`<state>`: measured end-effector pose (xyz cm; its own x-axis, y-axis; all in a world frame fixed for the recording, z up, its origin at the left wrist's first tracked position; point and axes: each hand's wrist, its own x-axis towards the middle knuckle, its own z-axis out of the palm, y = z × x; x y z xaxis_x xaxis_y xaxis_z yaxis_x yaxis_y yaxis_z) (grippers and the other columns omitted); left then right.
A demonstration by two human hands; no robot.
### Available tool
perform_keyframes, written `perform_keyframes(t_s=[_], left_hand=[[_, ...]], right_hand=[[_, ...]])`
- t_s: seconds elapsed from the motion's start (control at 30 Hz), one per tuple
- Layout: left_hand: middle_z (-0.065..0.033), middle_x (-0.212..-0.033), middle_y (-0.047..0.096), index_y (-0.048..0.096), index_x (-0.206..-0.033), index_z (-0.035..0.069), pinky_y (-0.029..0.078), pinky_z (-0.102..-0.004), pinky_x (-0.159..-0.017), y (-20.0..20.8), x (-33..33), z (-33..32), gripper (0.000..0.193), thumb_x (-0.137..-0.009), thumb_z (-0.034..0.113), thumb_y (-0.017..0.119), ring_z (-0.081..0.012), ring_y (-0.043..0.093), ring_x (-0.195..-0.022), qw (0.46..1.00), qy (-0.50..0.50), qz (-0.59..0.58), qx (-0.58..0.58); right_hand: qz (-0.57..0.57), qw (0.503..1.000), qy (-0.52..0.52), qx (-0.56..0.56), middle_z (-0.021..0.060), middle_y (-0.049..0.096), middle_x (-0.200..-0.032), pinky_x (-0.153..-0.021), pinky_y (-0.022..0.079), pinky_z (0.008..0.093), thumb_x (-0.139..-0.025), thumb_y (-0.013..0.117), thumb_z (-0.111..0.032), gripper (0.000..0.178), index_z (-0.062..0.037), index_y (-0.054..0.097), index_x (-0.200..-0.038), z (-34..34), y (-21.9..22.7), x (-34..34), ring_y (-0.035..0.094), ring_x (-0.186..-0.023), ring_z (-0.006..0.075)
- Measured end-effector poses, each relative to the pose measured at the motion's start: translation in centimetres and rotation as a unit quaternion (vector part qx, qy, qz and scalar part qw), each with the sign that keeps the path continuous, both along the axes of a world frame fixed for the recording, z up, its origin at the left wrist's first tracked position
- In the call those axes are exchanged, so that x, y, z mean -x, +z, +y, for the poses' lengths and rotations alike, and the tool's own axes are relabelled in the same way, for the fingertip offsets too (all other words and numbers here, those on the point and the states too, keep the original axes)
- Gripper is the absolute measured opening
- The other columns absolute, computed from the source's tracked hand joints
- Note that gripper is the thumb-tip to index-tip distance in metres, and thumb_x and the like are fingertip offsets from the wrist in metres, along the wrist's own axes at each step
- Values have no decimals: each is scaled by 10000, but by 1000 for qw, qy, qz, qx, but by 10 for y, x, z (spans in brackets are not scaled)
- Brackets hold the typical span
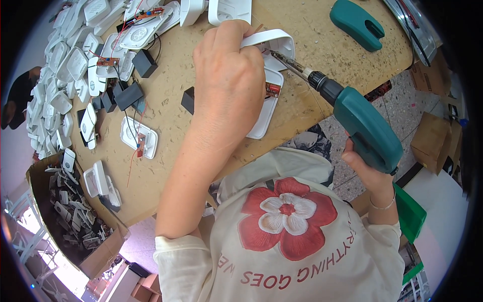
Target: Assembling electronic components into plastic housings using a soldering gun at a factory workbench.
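Note:
My left hand (229, 80) is closed on a white plastic shell (276, 36), lifting its curved rim at the table's near side. Under that hand lies another white casing part (261, 121) with a small red circuit board (272, 89), partly hidden by my fingers. My right hand (370, 176) grips a teal soldering gun (370, 128) from below. Its long metal tip (284, 59) points left and reaches inside the raised shell. Whether the tip touches anything inside is too small to tell.
White plastic parts (65, 65) are heaped at the far left. Nearer are black boxes (129, 95) and a wired casing (138, 138). A cardboard box (108, 221) of small parts stands lower left. A teal curved object (356, 25) lies far right, past the table's edge (322, 116).

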<state>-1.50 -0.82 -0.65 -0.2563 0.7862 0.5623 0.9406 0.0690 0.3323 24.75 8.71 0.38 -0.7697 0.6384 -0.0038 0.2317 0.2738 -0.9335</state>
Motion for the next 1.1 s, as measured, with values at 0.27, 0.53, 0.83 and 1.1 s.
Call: perform_keyframes(t_s=[0.27,0.53,0.83,1.1], left_hand=[[-183,-1012,534,562,-719,-72,389,-404,-801,0,-1,1,70,-655,-43,555,-322,501,-883,1000,0,4,-10],[-184,-1009,535,554,-717,-72,394,-409,-802,1,-1,0,59,-668,-38,551,-323,505,-886,1000,1,12,-1],[-186,-1017,538,549,-709,-70,395,-411,-809,1,-2,1,48,-676,-35,550,-325,505,-903,1000,6,-3,0],[-189,-1023,538,556,-711,-72,393,-414,-813,3,-2,-1,56,-671,-33,554,-329,504,-907,1000,3,2,9]], right_hand=[[-12,1000,7,-4,85,586,-846,-635,444,263,-687,796,-79,449,64,599,-1065,0,0,1,552,-687,147],[13,1000,-1,-24,55,588,-781,-646,444,270,-702,786,-85,436,58,599,-1070,-2,-2,5,553,-685,145],[-4,997,27,-66,84,589,-789,-621,435,283,-696,793,-116,558,94,545,-1150,0,1,9,547,-678,175],[-3,1000,13,2,103,633,-944,-631,483,238,-714,783,-79,598,97,502,-1211,-3,-2,3,606,-703,123]])
